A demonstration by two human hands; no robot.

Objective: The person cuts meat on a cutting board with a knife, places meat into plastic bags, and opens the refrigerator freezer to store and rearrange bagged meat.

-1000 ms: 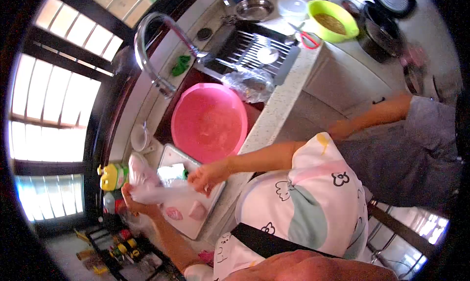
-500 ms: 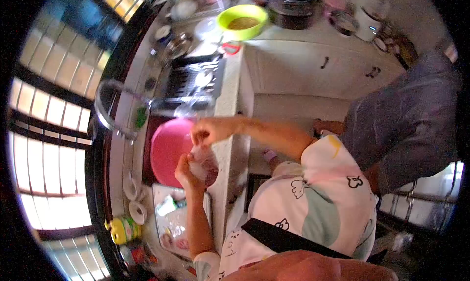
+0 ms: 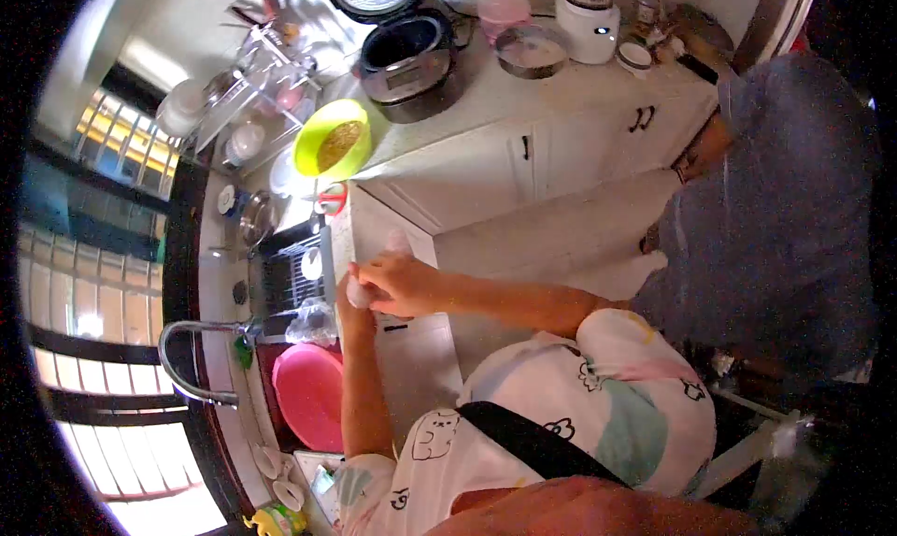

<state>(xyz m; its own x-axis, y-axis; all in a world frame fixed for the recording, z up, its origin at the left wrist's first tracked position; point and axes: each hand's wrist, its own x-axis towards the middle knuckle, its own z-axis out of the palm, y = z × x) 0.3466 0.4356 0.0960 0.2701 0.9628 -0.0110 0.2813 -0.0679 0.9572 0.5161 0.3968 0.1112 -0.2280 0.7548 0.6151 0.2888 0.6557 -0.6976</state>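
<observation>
My right hand (image 3: 404, 284) and my left hand (image 3: 355, 302) are close together in front of the white cabinets, fingers closed round a pale pinkish bundle (image 3: 359, 292). It looks like the clear plastic bag seen earlier, bunched up; its contents are hard to make out. Another pale pinkish part (image 3: 398, 242) shows just above my right hand. Below them to the left, the pink basin (image 3: 308, 396) sits in the sink. A tray (image 3: 313, 463) with a small packet lies at the lower edge, partly cut off by my left sleeve.
A lime bowl (image 3: 334, 141) of grain, red-handled scissors (image 3: 332, 198) and an open rice cooker (image 3: 406, 64) stand on the counter. A curved faucet (image 3: 192, 328) rises by the window. A person in dark grey (image 3: 766, 209) is close on the right.
Both hands have moved with the bag from over the tray, past the basin, to in front of the cabinets. The view has turned toward the rice cooker, and the tray is now mostly out of sight.
</observation>
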